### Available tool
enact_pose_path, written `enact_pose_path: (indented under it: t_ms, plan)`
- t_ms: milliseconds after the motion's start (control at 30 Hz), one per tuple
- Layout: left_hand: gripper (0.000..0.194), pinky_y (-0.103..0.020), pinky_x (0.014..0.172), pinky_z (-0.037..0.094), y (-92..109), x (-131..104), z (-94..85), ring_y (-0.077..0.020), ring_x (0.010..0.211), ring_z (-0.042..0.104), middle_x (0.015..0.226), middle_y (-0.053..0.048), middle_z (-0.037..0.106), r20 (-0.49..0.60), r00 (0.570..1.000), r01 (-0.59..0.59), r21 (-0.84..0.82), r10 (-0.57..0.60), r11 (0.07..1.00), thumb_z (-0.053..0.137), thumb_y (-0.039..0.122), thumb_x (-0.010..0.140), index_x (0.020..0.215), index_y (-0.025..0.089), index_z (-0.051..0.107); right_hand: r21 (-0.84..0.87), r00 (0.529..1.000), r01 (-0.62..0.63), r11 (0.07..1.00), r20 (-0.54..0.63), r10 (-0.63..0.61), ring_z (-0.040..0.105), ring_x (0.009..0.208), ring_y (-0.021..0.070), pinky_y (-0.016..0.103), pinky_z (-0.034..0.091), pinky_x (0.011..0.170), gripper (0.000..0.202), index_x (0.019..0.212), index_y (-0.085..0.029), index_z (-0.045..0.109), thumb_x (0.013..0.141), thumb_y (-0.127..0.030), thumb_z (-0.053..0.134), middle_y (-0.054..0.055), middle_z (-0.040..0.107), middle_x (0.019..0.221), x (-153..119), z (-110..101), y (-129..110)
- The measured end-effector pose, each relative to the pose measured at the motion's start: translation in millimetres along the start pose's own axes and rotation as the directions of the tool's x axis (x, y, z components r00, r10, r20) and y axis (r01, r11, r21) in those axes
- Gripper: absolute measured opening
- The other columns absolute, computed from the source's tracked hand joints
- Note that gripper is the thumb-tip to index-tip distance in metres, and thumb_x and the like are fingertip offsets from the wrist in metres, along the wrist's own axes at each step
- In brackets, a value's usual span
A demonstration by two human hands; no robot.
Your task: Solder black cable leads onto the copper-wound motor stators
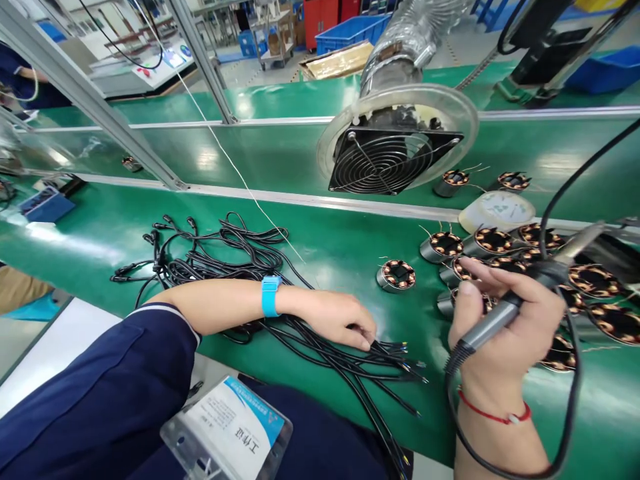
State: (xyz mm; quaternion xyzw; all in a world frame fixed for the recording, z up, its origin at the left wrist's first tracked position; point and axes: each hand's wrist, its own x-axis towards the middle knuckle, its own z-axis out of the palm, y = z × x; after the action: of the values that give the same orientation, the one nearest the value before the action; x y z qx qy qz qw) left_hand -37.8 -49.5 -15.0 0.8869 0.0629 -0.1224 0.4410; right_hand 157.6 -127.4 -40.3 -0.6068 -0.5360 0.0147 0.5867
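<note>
My left hand (343,320), with a blue band on its wrist, is closed on the black cables (325,350) near their stripped ends. The cables run back under my forearm to a coiled bundle with connectors. My right hand (515,320) is wrapped round the grey handle of a soldering iron (493,323), whose metal tip points up and right. One copper-wound stator (396,275) stands apart between my hands. Several more stators (493,241) are grouped behind and beside my right hand, which partly hides them.
A black fan (385,160) on a silver duct (395,60) hangs over the bench's back rail. A round pale dish (497,211) lies behind the stators. A blue bin (47,203) is at far left. The iron's black cord loops beside my right forearm.
</note>
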Motion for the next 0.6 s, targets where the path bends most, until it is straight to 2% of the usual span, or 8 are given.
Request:
enact_pose_path:
  t_ms: [67, 167, 300, 367, 400, 467, 533, 600]
  plan:
    - [0.010, -0.024, 0.065, 0.041, -0.3, 0.8, 2.2, -0.0132, 0.072, 0.058, 0.087, -0.004, 0.067, 0.061, 0.996, 0.059, 0.049, -0.062, 0.997, 0.049, 0.024, 0.093, 0.095, 0.018, 0.057, 0.047, 1.000, 0.006, 0.999, -0.030, -0.005, 0.065, 0.103, 0.0279, 0.047, 0.050, 0.088, 0.035, 0.121, -0.024, 0.052, 0.086, -0.021, 0.061, 0.011, 0.058, 0.116, 0.8, -1.6, -2.1]
    - [0.021, -0.027, 0.054, 0.036, 1.1, 5.3, 11.2, -0.0167, 0.066, 0.058, 0.083, -0.005, 0.068, 0.009, 0.980, 0.189, 0.231, -0.196, 0.954, 0.053, 0.027, 0.091, 0.110, 0.018, 0.052, 0.068, 1.000, -0.017, 0.998, -0.008, 0.018, 0.065, 0.104, 0.0273, 0.047, 0.050, 0.089, 0.034, 0.120, -0.023, 0.052, 0.087, -0.019, 0.059, 0.012, 0.058, 0.118, 0.0, -1.1, -2.7]
    - [0.015, -0.028, 0.056, 0.041, 5.2, 9.7, 25.8, -0.0191, 0.079, 0.062, 0.100, -0.009, 0.067, -0.086, 0.990, 0.135, 0.383, -0.111, 0.914, 0.053, 0.027, 0.089, 0.101, 0.018, 0.055, 0.021, 0.999, -0.015, 1.000, 0.038, 0.015, 0.067, 0.092, 0.0264, 0.046, 0.053, 0.079, 0.032, 0.115, -0.021, 0.055, 0.084, -0.023, 0.062, 0.011, 0.066, 0.109, -4.9, 2.4, 0.6]
    - [0.014, -0.027, 0.058, 0.042, 8.2, 9.7, 28.7, -0.0194, 0.084, 0.062, 0.105, -0.010, 0.065, -0.152, 0.986, 0.123, 0.415, -0.064, 0.902, 0.051, 0.027, 0.089, 0.097, 0.017, 0.056, 0.006, 0.998, 0.000, 1.000, 0.069, -0.001, 0.067, 0.090, 0.0252, 0.046, 0.052, 0.080, 0.032, 0.115, -0.020, 0.055, 0.084, -0.022, 0.062, 0.011, 0.067, 0.108, -7.2, 3.0, 1.2]
    - [0.014, -0.027, 0.058, 0.042, 9.8, 9.4, 28.2, -0.0190, 0.083, 0.061, 0.103, -0.010, 0.065, -0.184, 0.980, 0.148, 0.399, -0.079, 0.905, 0.050, 0.028, 0.089, 0.095, 0.017, 0.057, 0.007, 0.997, 0.011, 1.000, 0.081, -0.011, 0.067, 0.091, 0.0248, 0.046, 0.052, 0.082, 0.032, 0.115, -0.020, 0.054, 0.084, -0.021, 0.062, 0.011, 0.067, 0.108, -8.0, 2.7, 1.0]
    - [0.014, -0.025, 0.058, 0.039, 11.7, 8.4, 23.8, -0.0164, 0.076, 0.059, 0.091, -0.006, 0.066, -0.238, 0.954, 0.247, 0.268, -0.184, 0.931, 0.050, 0.029, 0.090, 0.090, 0.017, 0.057, 0.018, 0.995, 0.037, 0.999, 0.090, -0.038, 0.067, 0.092, 0.0248, 0.046, 0.052, 0.084, 0.033, 0.115, -0.019, 0.054, 0.083, -0.020, 0.062, 0.011, 0.068, 0.106, -8.5, 1.0, 0.0]
    - [0.013, -0.023, 0.058, 0.037, 10.8, 7.2, 17.1, -0.0124, 0.067, 0.055, 0.079, -0.001, 0.064, -0.274, 0.913, 0.320, 0.028, -0.301, 0.947, 0.053, 0.029, 0.089, 0.088, 0.018, 0.057, 0.040, 0.996, 0.037, 0.999, 0.085, -0.040, 0.067, 0.092, 0.0251, 0.046, 0.052, 0.084, 0.033, 0.115, -0.019, 0.054, 0.083, -0.019, 0.063, 0.011, 0.068, 0.105, -7.5, -1.3, -0.9]
    - [0.011, -0.020, 0.059, 0.037, 6.9, 6.2, 11.1, -0.0092, 0.064, 0.052, 0.074, 0.002, 0.061, -0.316, 0.878, 0.295, -0.233, -0.359, 0.927, 0.056, 0.028, 0.088, 0.089, 0.017, 0.056, 0.070, 0.997, 0.031, 0.997, 0.074, -0.036, 0.068, 0.090, 0.0242, 0.046, 0.053, 0.083, 0.032, 0.114, -0.019, 0.054, 0.084, -0.018, 0.062, 0.011, 0.068, 0.103, -5.7, -2.7, -1.1]
